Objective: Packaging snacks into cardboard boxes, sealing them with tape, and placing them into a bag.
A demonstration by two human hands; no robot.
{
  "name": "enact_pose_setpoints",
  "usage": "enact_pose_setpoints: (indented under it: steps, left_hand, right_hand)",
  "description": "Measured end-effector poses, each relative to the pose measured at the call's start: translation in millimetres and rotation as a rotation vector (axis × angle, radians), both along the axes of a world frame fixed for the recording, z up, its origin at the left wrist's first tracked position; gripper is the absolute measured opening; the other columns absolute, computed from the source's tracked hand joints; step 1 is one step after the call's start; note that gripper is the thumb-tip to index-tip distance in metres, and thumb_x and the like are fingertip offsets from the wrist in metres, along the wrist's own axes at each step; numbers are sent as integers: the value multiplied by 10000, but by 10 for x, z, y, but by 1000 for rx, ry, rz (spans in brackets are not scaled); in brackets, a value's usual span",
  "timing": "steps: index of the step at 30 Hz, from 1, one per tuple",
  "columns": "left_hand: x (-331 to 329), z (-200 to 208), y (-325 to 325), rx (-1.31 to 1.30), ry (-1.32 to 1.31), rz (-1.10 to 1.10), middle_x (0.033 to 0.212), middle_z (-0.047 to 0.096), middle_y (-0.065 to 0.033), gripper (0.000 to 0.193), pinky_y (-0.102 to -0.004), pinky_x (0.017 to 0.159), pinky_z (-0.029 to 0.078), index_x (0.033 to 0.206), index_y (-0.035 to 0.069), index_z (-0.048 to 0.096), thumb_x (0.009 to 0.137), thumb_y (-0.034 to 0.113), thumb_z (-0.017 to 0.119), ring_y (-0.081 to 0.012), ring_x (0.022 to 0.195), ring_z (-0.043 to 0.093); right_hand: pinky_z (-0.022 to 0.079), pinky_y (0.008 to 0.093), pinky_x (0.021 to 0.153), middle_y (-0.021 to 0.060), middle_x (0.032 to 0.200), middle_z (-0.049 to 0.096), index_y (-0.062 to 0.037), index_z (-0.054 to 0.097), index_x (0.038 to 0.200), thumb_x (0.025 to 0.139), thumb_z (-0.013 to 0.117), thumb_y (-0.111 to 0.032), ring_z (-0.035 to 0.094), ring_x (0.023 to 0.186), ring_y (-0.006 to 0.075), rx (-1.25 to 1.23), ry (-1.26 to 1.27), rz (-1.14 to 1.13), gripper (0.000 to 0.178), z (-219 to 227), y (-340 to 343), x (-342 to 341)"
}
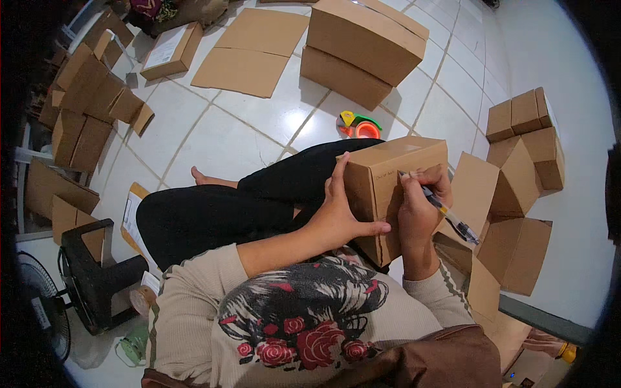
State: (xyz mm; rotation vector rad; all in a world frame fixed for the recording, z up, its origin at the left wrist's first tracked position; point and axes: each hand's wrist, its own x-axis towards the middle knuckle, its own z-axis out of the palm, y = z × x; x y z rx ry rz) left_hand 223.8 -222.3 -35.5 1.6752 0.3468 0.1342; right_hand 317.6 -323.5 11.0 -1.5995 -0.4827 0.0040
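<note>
A closed brown cardboard box rests at my lap, tilted, with one side turned up toward me. My left hand steadies it, fingers along its left face and thumb over the near edge. In my right hand is a pen with a clear barrel, gripped in a writing hold. The pen's tip touches the box's upturned side, beside a short line of small handwriting. Beyond the box, on the floor, lies a tape dispenser in yellow and green with an orange roll.
A large carton and a flat cardboard sheet lie ahead on white tiles. Opened boxes stand along the right wall; more cardboard is piled at left. A clipboard and a black fan sit left of my legs.
</note>
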Motion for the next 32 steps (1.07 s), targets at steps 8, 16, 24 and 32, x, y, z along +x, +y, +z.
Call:
enact_pose_setpoints:
  steps: [8, 16, 24, 32]
  left_hand:
    - [-2, 23, -3, 1, -8, 7, 1332, 28, -271, 1244, -483, 999, 213, 1303, 128, -126, 509, 382, 797, -402, 1220, 149]
    - [-14, 46, -5, 21, 29, 3, 1331, 33, -268, 1249, -483, 999, 215, 1300, 131, -134, 508, 375, 801, -403, 1218, 157]
    - [-21, 80, 10, 54, 22, 9, 1321, 48, -274, 1249, -480, 996, 218, 1298, 119, -131, 508, 382, 800, -400, 1213, 166]
    - [-11, 56, 13, 23, 36, 27, 1341, 56, -228, 1242, -425, 1022, 192, 1313, 101, -108, 505, 320, 810, -346, 1252, 148]
  right_hand:
    - [367, 212, 626, 22, 672, 444, -3, 429, 646, 697, 531, 81, 436, 644, 93, 103, 46, -48, 141, 46, 37, -33]
    - [371, 215, 635, 23, 680, 451, -14, 440, 662, 701, 542, 64, 441, 647, 93, -93, -122, -43, 134, 27, 8, -12]
    - [357, 205, 599, 39, 681, 425, -6, 421, 644, 674, 512, 106, 418, 635, 101, 162, 42, -18, 147, 41, 30, 9]
    - [395, 239, 658, 56, 696, 501, -24, 479, 661, 672, 584, 55, 495, 664, 149, -91, -125, 178, 132, 75, -37, -92]
